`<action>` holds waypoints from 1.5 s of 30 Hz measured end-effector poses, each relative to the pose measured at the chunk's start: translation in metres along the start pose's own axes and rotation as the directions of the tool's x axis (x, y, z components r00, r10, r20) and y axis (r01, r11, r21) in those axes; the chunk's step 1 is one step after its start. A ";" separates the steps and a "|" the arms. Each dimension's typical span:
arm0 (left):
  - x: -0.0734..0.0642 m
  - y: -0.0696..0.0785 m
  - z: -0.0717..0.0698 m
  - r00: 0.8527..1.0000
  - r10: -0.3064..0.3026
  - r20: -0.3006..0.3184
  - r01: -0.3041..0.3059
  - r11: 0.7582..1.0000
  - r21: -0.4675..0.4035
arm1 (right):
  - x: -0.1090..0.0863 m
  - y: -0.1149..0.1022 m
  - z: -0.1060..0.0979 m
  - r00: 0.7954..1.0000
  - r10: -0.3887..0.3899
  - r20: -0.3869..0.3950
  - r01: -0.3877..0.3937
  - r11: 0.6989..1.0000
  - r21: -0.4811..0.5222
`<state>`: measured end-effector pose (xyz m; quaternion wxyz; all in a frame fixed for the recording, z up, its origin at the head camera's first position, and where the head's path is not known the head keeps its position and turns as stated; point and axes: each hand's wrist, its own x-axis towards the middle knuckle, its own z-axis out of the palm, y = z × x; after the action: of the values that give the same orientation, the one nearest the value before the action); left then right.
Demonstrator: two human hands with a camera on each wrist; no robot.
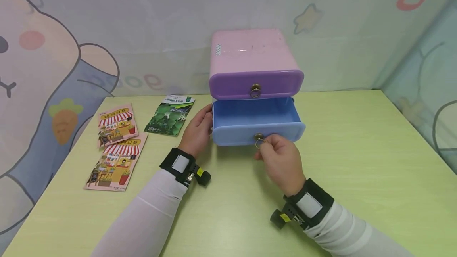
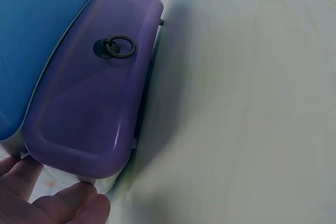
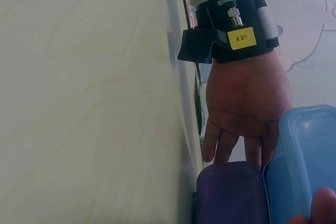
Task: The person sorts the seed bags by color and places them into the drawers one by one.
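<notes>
A small drawer cabinet (image 1: 250, 52) with a pink top stands on the table. Its blue drawer (image 1: 233, 135) is pulled out, showing the inside, below a closed purple drawer (image 1: 228, 86). My right hand (image 1: 283, 163) pinches the metal ring pull (image 1: 260, 142) on the blue drawer's front between thumb and index finger. Against the cabinet's left side rests my left hand (image 1: 197, 132), its fingers extended along the wall, as the right wrist view shows. In the left wrist view, another purple drawer (image 2: 89, 98) with its own ring pull sits closed beneath the blue one.
Left of the cabinet lies a green seed packet (image 1: 170, 116). Farther left, a pink packet (image 1: 118, 125) with a striped awning picture overlaps a similar pink packet (image 1: 115, 166). A printed cloth (image 1: 171, 31) hangs behind the table (image 1: 357, 162).
</notes>
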<state>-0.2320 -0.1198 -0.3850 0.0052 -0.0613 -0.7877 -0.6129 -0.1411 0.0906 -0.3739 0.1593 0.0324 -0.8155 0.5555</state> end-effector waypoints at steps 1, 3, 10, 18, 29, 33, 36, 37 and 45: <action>0.000 0.000 0.000 1.000 0.001 0.001 -0.001 1.000 -0.004 | 0.000 0.000 0.000 1.000 0.004 0.001 -0.004 1.000 -0.001; 0.000 0.000 0.000 1.000 0.003 0.005 -0.003 1.000 -0.012 | 0.000 -0.001 0.000 1.000 0.011 0.002 -0.011 1.000 -0.001; 0.000 -0.001 0.001 1.000 0.017 0.006 -0.016 1.000 -0.022 | 0.000 -0.001 0.000 1.000 0.021 0.006 -0.022 0.999 0.025; 0.000 0.000 0.000 0.999 0.035 -0.004 -0.035 0.999 -0.005 | 0.000 -0.001 0.001 1.000 0.002 0.011 -0.002 0.998 0.056; 0.000 0.000 0.000 1.000 0.022 -0.004 -0.022 1.000 -0.005 | -0.001 -0.001 0.002 1.000 0.004 0.004 -0.004 0.999 0.035; 0.000 -0.001 0.000 1.000 0.015 -0.004 -0.015 1.000 -0.001 | -0.001 -0.002 0.002 1.000 0.007 0.003 -0.007 1.000 0.025; 0.000 -0.001 0.000 1.000 0.012 -0.005 -0.012 1.000 -0.002 | -0.002 -0.002 0.001 1.000 0.009 0.003 -0.009 1.000 0.019; 0.000 -0.002 0.000 1.000 0.012 -0.005 -0.012 1.000 -0.002 | -0.002 -0.002 0.001 1.000 0.010 0.003 -0.010 1.000 0.018; 0.000 -0.001 0.000 1.000 0.005 -0.008 -0.005 1.000 0.010 | -0.002 -0.003 0.001 1.000 0.013 0.004 -0.013 1.000 0.023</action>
<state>-0.2320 -0.1199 -0.3859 0.0102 -0.0609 -0.7907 -0.6091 -0.1389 0.0885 -0.3724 0.1537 0.0302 -0.8095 0.5658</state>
